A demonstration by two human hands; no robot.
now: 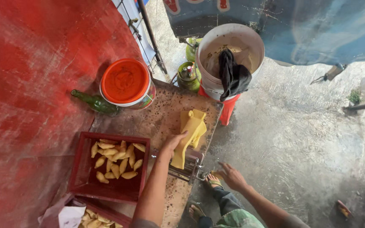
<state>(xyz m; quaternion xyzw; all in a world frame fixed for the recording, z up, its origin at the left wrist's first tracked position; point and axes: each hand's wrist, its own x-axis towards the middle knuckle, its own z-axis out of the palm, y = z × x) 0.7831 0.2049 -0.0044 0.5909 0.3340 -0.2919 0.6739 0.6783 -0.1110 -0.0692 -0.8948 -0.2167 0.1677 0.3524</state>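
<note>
Head view: left fingers (pixel 181 136) pinch yellow dough sheet (pixel 189 135) on speckled table (pixel 159 116), right fingers (pixel 228 169) spread, empty, above wet concrete floor (pixel 296 139).

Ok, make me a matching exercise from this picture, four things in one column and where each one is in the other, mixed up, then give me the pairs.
Things:
1. Yellow dough sheet
2. Black cloth
3. Green glass bottle
4. Small yellow folded pastries

Places:
A. Lying beside the orange-lidded tub, against the red wall
B. In the red rectangular tray
C. Under the left hand, on the metal roller machine
D. Draped over the rim of the white bucket

Pairs: 1-C, 2-D, 3-A, 4-B
</note>
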